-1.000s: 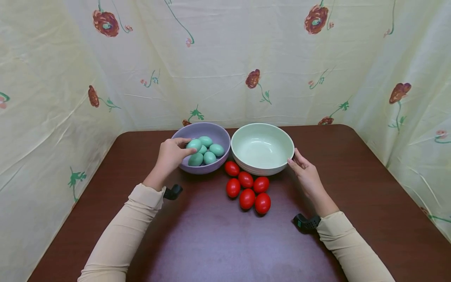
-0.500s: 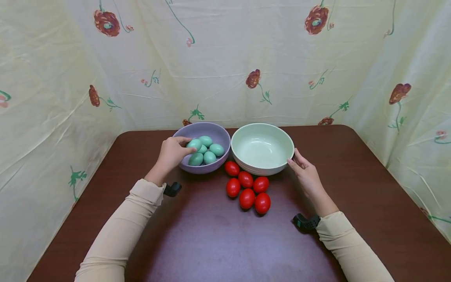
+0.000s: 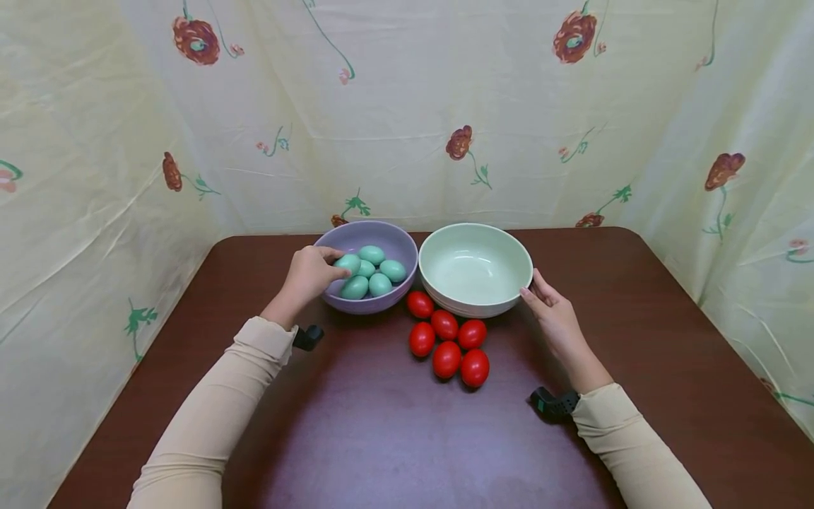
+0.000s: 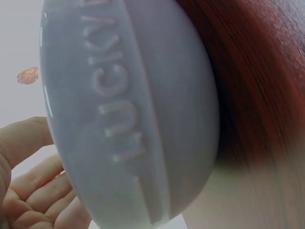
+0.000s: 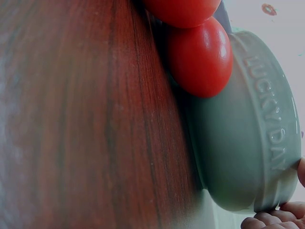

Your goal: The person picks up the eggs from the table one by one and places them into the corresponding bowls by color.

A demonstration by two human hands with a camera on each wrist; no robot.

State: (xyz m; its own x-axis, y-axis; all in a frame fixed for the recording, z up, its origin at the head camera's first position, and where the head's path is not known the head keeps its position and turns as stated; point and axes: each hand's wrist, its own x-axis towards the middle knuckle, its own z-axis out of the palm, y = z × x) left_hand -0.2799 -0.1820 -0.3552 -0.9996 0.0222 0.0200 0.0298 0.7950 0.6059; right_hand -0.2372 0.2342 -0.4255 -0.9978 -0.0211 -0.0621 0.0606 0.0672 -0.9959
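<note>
My left hand reaches over the left rim of a purple bowl, pinching a mint-green egg between thumb and fingers. Several more green eggs lie inside that bowl. In the left wrist view the bowl's outer wall with raised letters hides the eggs. My right hand holds the right side of a pale green bowl, thumb at the rim, fingers around the outside. Nothing lies in this bowl. Its lettered side fills the right of the right wrist view, with fingertips at it.
Several red eggs lie in a cluster on the dark brown table, the far ones close against the two bowls. Both bowls stand side by side near the table's back edge. A flowered curtain hangs behind and at both sides.
My left hand and its green egg have shifted slightly left and down within the purple bowl. My right hand stays on the pale green bowl; the red eggs lie as before.
</note>
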